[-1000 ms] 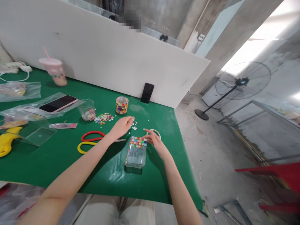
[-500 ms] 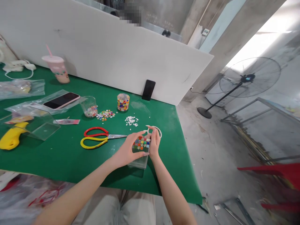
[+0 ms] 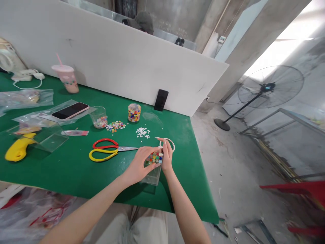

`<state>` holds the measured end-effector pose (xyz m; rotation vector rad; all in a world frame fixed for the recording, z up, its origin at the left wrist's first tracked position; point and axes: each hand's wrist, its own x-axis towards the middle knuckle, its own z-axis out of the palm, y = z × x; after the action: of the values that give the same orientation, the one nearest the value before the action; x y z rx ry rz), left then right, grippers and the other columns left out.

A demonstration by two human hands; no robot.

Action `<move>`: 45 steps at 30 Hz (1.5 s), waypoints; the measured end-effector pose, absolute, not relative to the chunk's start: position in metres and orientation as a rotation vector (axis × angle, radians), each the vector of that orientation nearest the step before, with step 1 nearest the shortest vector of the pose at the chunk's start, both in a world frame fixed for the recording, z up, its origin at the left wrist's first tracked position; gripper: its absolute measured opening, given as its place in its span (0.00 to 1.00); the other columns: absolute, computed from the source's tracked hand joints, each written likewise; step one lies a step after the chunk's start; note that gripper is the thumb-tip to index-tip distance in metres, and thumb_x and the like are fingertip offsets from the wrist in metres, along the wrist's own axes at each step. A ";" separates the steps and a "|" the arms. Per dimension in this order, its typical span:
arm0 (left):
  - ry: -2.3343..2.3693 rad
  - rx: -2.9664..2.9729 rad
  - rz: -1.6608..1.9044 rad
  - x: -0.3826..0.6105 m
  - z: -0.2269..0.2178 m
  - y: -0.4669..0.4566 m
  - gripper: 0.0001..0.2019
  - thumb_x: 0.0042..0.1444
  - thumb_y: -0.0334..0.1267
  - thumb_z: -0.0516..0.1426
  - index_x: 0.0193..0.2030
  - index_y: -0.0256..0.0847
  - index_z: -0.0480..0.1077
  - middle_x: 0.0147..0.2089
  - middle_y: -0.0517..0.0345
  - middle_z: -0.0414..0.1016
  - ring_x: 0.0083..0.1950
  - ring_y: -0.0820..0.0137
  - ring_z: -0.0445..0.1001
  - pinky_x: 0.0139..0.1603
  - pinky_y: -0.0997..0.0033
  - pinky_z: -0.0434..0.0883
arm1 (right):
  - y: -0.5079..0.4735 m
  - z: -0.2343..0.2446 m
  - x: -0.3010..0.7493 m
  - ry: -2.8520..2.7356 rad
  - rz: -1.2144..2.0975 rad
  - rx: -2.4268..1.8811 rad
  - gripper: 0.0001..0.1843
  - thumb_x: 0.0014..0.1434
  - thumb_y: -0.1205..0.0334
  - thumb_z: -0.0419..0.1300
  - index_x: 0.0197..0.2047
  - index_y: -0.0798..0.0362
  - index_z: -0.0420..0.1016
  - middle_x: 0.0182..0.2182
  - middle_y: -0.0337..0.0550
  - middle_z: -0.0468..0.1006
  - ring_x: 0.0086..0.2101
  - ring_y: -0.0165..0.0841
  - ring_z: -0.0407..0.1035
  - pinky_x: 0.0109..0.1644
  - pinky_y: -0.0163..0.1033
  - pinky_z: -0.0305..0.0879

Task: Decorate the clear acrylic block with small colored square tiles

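Observation:
A clear piece covered with small coloured mosaic tiles (image 3: pixel 154 158) is held between my two hands, above a clear acrylic stand (image 3: pixel 150 178) on the green table. My left hand (image 3: pixel 138 165) grips it from the left, thumb along its near side and fingers over its top. My right hand (image 3: pixel 167 156) curls against its right edge, fingertips bent inward. Behind the right fingers, part of a white ring-shaped thing (image 3: pixel 173 145) shows; whether it is held I cannot tell. Scissors (image 3: pixel 106 149) with red and yellow handles lie left of my hands, blades pointing at them.
Loose white tiles (image 3: pixel 143 132), coloured tiles (image 3: pixel 115 126), a plastic cup of tiles (image 3: pixel 99 118) and a mosaic jar (image 3: pixel 134 113) stand farther back. A black phone (image 3: pixel 161 100) leans against the white partition (image 3: pixel 127 64). At left are another phone (image 3: pixel 70 110), a drink cup (image 3: pixel 66 78) and a yellow tool (image 3: pixel 20 147).
My left fingers have lowered and closed in over the tiled piece, covering more of its top. The right hand stays almost in place. The view has shifted slightly.

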<state>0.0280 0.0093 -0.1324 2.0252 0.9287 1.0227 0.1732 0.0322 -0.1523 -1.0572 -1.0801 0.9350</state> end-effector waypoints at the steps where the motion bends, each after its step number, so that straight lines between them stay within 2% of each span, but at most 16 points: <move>1: 0.930 2.025 1.025 0.028 -0.132 0.009 0.22 0.60 0.32 0.58 0.60 0.47 0.65 0.57 0.52 0.71 0.58 0.60 0.67 0.60 0.56 0.67 | 0.032 -0.152 0.173 -1.082 0.922 -1.063 0.21 0.65 0.43 0.50 0.44 0.50 0.74 0.16 0.28 0.52 0.17 0.29 0.47 0.22 0.37 0.46; 5: 0.924 2.034 1.006 0.028 -0.131 0.008 0.21 0.61 0.33 0.57 0.61 0.47 0.65 0.57 0.52 0.71 0.59 0.60 0.66 0.61 0.56 0.66 | 0.031 -0.150 0.173 -1.095 0.871 -1.075 0.22 0.66 0.42 0.50 0.42 0.52 0.75 0.20 0.32 0.63 0.18 0.27 0.52 0.25 0.37 0.54; 8: 0.924 2.039 0.979 0.029 -0.130 0.007 0.23 0.61 0.33 0.57 0.63 0.49 0.65 0.57 0.52 0.71 0.59 0.59 0.65 0.60 0.57 0.67 | 0.031 -0.152 0.175 -1.107 0.848 -1.073 0.23 0.66 0.43 0.52 0.43 0.55 0.74 0.31 0.38 0.74 0.24 0.27 0.63 0.31 0.37 0.63; 10: 0.927 2.041 0.958 0.030 -0.130 0.007 0.24 0.61 0.33 0.56 0.64 0.51 0.64 0.56 0.52 0.70 0.58 0.59 0.65 0.59 0.57 0.67 | 0.031 -0.155 0.176 -1.110 0.840 -1.078 0.22 0.67 0.44 0.53 0.44 0.56 0.73 0.37 0.42 0.76 0.29 0.29 0.69 0.35 0.39 0.68; 14: 0.922 2.055 0.909 0.033 -0.132 0.008 0.26 0.61 0.33 0.56 0.66 0.55 0.64 0.55 0.53 0.70 0.57 0.60 0.65 0.59 0.57 0.67 | 0.031 -0.162 0.180 -1.103 0.834 -1.105 0.17 0.67 0.50 0.56 0.46 0.56 0.73 0.41 0.43 0.77 0.35 0.32 0.73 0.40 0.42 0.73; 19: 0.914 2.075 0.875 0.033 -0.134 0.009 0.27 0.63 0.33 0.55 0.67 0.58 0.61 0.57 0.53 0.68 0.59 0.59 0.64 0.62 0.55 0.66 | 0.032 -0.168 0.181 -1.088 0.835 -1.139 0.15 0.67 0.54 0.58 0.49 0.56 0.73 0.44 0.45 0.77 0.39 0.34 0.74 0.42 0.44 0.74; 25: 0.831 2.086 0.859 0.022 -0.125 0.007 0.35 0.53 0.40 0.66 0.68 0.54 0.60 0.63 0.52 0.65 0.65 0.56 0.62 0.67 0.52 0.63 | 0.033 -0.173 0.181 -1.111 0.852 -1.193 0.16 0.66 0.55 0.58 0.52 0.56 0.72 0.46 0.46 0.77 0.39 0.34 0.75 0.42 0.44 0.75; 29: 0.851 2.041 0.910 0.021 -0.126 0.006 0.31 0.54 0.39 0.65 0.65 0.51 0.64 0.62 0.51 0.67 0.65 0.58 0.64 0.65 0.54 0.65 | 0.038 -0.176 0.182 -1.191 0.809 -1.263 0.16 0.66 0.56 0.59 0.53 0.55 0.72 0.48 0.47 0.76 0.42 0.36 0.75 0.45 0.46 0.75; 32: 0.940 1.966 0.987 0.026 -0.134 0.013 0.26 0.56 0.43 0.63 0.61 0.48 0.67 0.61 0.50 0.69 0.63 0.57 0.66 0.63 0.52 0.67 | 0.046 -0.179 0.182 -1.273 0.750 -1.344 0.17 0.66 0.56 0.59 0.54 0.55 0.71 0.49 0.47 0.76 0.44 0.37 0.74 0.46 0.48 0.75; 35: 1.057 1.856 1.062 0.034 -0.144 0.027 0.18 0.64 0.45 0.57 0.57 0.41 0.69 0.54 0.48 0.73 0.55 0.60 0.72 0.55 0.52 0.72 | 0.050 -0.181 0.186 -1.372 0.638 -1.448 0.17 0.66 0.56 0.59 0.54 0.55 0.71 0.50 0.47 0.76 0.45 0.38 0.74 0.47 0.49 0.74; 38: 1.112 1.776 1.092 0.040 -0.151 0.040 0.16 0.67 0.44 0.54 0.55 0.37 0.69 0.51 0.49 0.74 0.48 0.64 0.76 0.48 0.56 0.75 | 0.046 -0.185 0.198 -1.492 0.468 -1.554 0.17 0.66 0.56 0.59 0.55 0.54 0.71 0.52 0.48 0.75 0.47 0.39 0.73 0.50 0.51 0.73; 43: 1.071 1.763 1.060 0.044 -0.149 0.049 0.15 0.66 0.43 0.56 0.53 0.36 0.71 0.51 0.50 0.75 0.49 0.63 0.76 0.51 0.54 0.75 | 0.032 -0.202 0.223 -1.643 0.224 -1.704 0.18 0.65 0.57 0.60 0.56 0.54 0.71 0.54 0.49 0.74 0.49 0.40 0.72 0.52 0.52 0.72; 45: 1.072 1.756 1.080 0.045 -0.140 0.047 0.16 0.65 0.45 0.56 0.52 0.36 0.71 0.52 0.49 0.75 0.52 0.61 0.75 0.55 0.50 0.72 | 0.029 -0.210 0.230 -1.686 0.162 -1.732 0.18 0.65 0.57 0.60 0.56 0.54 0.71 0.54 0.49 0.74 0.48 0.40 0.73 0.51 0.52 0.72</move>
<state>0.0450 0.0470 -0.1399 1.7564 1.0723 1.0797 0.2305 0.0291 -0.2100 -1.7320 -1.6863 0.1620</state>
